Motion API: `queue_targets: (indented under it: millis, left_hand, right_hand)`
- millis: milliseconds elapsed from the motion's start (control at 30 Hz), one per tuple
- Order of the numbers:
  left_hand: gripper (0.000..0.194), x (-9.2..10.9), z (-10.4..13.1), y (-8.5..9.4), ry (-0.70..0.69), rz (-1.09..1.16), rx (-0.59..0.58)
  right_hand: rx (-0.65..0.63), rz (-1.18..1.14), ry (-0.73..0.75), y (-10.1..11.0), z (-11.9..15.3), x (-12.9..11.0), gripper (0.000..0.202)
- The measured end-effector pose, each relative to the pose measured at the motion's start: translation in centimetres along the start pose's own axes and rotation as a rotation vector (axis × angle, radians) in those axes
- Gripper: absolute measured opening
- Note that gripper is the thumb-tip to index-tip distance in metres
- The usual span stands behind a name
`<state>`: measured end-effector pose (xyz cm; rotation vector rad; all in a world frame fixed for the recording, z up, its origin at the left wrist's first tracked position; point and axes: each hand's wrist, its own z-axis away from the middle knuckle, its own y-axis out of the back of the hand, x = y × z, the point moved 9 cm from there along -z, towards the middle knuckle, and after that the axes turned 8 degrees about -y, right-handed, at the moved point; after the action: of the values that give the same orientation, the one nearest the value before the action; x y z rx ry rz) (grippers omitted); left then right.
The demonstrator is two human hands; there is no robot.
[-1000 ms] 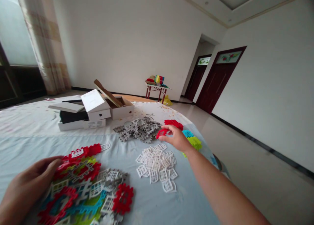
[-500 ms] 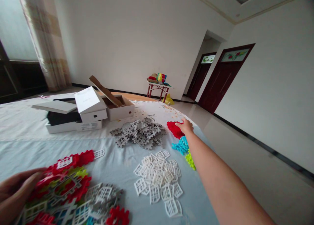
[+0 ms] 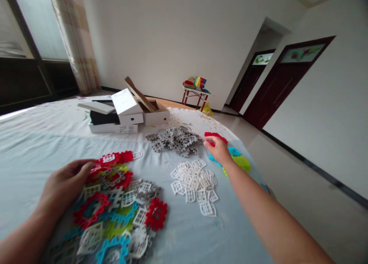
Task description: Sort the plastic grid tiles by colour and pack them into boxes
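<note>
My left hand point(image 3: 67, 179) is at the upper left of a mixed heap of plastic building pieces, its thumb and fingertips closed at the edge of a red building piece point(image 3: 100, 165). In that heap lie red, blue, green, grey and white notched pieces, with a red gear-edged piece point(image 3: 156, 214) on its right side. My right hand point(image 3: 220, 149) hovers in front of the small red pile point(image 3: 217, 134), fingers loosely curled and apart, with nothing visible in them. Blue pieces point(image 3: 234, 152) and green pieces point(image 3: 242, 163) lie beside its wrist, partly hidden by the forearm.
A pile of grey pieces point(image 3: 176, 141) lies mid-table, with white window-shaped pieces point(image 3: 197, 181) nearer me. White boxes point(image 3: 129, 106) and an open box point(image 3: 156, 118) stand at the back left. The table's rounded edge runs along the right. A small side table point(image 3: 195, 91) stands by the wall.
My right hand has drawn back from the red pile, toward the grey pieces. My left hand stays at the red pieces of the mixed heap. The camera view has turned left and down.
</note>
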<state>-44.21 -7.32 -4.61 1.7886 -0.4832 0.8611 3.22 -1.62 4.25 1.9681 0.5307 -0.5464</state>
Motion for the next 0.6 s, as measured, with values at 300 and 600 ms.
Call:
queue_targets:
  millis: [300, 600]
  left_hand:
    - [0.040, 0.6, 0.2, 0.1, -0.009, 0.036, -0.011]
    - [0.039, 1.5, 0.1, 0.6, -0.051, -0.029, -0.001]
  right_hand:
    - [-0.571, -0.026, 0.408, -6.8, 14.3, -13.0, 0.042]
    - [-0.690, 0.103, 0.468, -9.0, 17.7, -13.4, 0.063]
